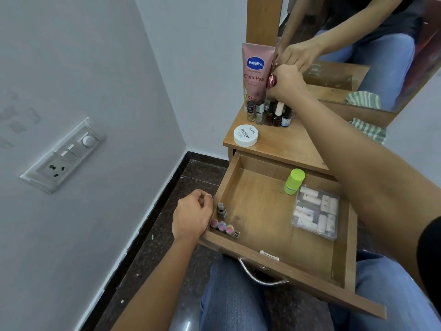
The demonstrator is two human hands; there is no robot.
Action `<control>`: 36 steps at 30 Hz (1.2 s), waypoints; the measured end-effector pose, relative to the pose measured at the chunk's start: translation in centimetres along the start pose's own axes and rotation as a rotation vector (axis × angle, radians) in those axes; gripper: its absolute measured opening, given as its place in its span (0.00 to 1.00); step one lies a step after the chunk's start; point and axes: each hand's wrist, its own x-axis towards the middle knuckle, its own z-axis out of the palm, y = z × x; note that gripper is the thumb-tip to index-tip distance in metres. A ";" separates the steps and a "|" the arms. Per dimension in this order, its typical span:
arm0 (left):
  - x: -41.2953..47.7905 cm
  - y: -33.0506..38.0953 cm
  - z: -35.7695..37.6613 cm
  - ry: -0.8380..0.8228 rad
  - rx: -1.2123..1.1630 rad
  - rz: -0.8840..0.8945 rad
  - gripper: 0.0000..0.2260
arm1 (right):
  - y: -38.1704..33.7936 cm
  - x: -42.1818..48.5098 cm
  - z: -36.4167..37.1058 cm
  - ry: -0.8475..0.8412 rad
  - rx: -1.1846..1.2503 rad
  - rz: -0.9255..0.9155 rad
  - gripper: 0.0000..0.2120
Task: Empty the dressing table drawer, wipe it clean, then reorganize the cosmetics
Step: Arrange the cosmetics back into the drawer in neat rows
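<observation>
The wooden drawer [262,209] stands pulled open over my lap. Inside lie a green-capped bottle [294,181], a clear plastic box of small tubes [316,215], a grey nail polish bottle [222,210] and several small pink-topped pots [222,226] in the near left corner. My left hand [192,216] rests on the drawer's left edge with its fingers loosely curled and holding nothing. My right hand [287,83] reaches to the back of the tabletop and grips a small shiny pink item [272,81] beside the pink Vaseline tube [255,70].
A row of nail polish bottles [269,113] and a white round nail polish remover tub [245,135] stand on the dressing table top [293,142]. A striped green cloth [368,130] lies at the mirror's base. A wall with a socket panel [63,155] is to the left.
</observation>
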 end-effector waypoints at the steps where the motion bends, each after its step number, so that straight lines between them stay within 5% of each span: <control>1: 0.0 0.0 0.0 0.001 0.002 0.001 0.09 | 0.0 -0.1 -0.4 0.022 0.026 -0.011 0.12; 13: 0.0 0.1 0.1 0.012 0.006 0.004 0.10 | -1.0 -7.7 -6.6 0.269 0.055 -0.251 0.04; 23: 0.1 0.0 0.1 0.011 0.001 0.011 0.10 | -0.5 -18.8 5.2 -0.375 0.218 -0.232 0.04; 36: 0.2 -0.4 0.4 0.011 -0.001 0.037 0.10 | 0.7 -22.4 12.9 -0.407 0.343 -0.267 0.07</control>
